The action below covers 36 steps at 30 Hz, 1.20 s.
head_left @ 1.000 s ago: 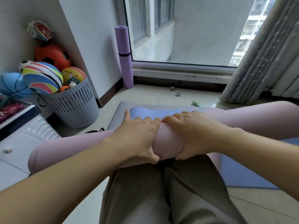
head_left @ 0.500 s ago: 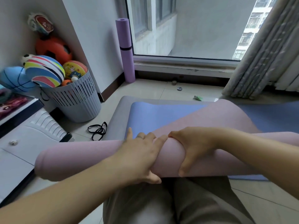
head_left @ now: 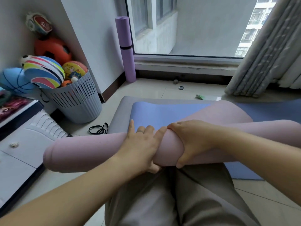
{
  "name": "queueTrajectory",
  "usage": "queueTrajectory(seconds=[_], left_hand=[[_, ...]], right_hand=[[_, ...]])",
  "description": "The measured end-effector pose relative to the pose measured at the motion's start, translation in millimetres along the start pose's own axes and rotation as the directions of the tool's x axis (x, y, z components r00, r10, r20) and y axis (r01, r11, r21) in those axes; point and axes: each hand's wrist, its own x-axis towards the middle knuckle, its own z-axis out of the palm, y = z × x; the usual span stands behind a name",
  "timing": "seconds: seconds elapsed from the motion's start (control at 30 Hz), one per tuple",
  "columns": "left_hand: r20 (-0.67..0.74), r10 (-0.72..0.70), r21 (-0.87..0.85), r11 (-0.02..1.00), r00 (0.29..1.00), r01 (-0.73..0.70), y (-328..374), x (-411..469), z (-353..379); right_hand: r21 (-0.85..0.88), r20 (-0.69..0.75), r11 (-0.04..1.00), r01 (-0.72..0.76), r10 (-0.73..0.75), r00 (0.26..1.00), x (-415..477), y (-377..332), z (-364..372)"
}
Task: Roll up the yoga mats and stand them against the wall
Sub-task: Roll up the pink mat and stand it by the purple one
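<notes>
Pink mat roll (head_left: 91, 152) across lap; left hand (head_left: 143, 147) and right hand (head_left: 193, 141) side by side, both gripping roll's middle.

Soft window (head_left: 187, 25) daylight, wide-angle edge distortion

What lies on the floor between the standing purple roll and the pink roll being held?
Head view: bare tile by the purple roll, then a flat grey mat with a blue mat on it, up to the pink roll.
</notes>
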Motion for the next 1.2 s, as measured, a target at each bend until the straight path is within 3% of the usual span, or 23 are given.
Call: queueTrajectory(seconds=[0.33,0.53,0.73,1.03,1.1,1.2], left_hand=[[-0.066,0.114,-0.185,0.975,0.991,-0.124,-27,-11,-37],[0.084,0.168,-0.358,0.925,0.982,-0.127,-24,-12,-43],[0.021,0.178,-0.302,0.939,0.984,-0.164,-11,-16,-55],[0.296,0.173,-0.430,0.902,0.939,-0.031,-23,-9,-80],[0.330,0.176,-0.451,0.892,0.928,-0.009,-26,-8,-85],[0.363,0.193,-0.514,0.857,0.912,0.023,-33,-6,-86]], right_hand=[[0.099,0.147,0.995,-0.002,-0.013,0.989,-15,-8,-34],[0.223,0.267,0.974,-0.048,-0.014,0.964,-17,-11,-28],[0.298,0.267,0.953,-0.056,-0.027,0.963,-35,-3,-29],[0.386,0.417,0.911,-0.142,-0.035,0.908,-32,-5,-49],[0.300,0.383,0.945,-0.129,0.005,0.924,-38,-13,-55],[0.067,0.129,0.997,-0.048,0.039,0.991,-53,-33,-48]])
